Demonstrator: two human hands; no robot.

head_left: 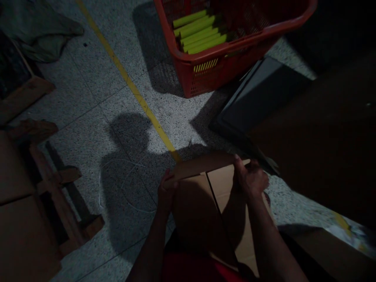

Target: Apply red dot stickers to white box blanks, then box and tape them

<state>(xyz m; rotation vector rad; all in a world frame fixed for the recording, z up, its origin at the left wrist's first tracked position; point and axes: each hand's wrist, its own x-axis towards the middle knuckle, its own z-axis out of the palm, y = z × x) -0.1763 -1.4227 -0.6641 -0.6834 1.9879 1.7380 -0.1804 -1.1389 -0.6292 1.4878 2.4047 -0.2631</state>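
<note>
A brown cardboard box rests low in the middle of the view, against my lap, its flaps facing me with a seam between them. My left hand grips the box's far left corner, fingers curled over the folded top flap. My right hand is closed on the far right end of the same flap. The scene is dim and both forearms are in shadow.
A red plastic basket holding yellow-green tubes stands at the top centre. A dark flat panel lies right of it. A yellow floor line crosses the speckled floor. Wooden pallet pieces and cardboard sit at left.
</note>
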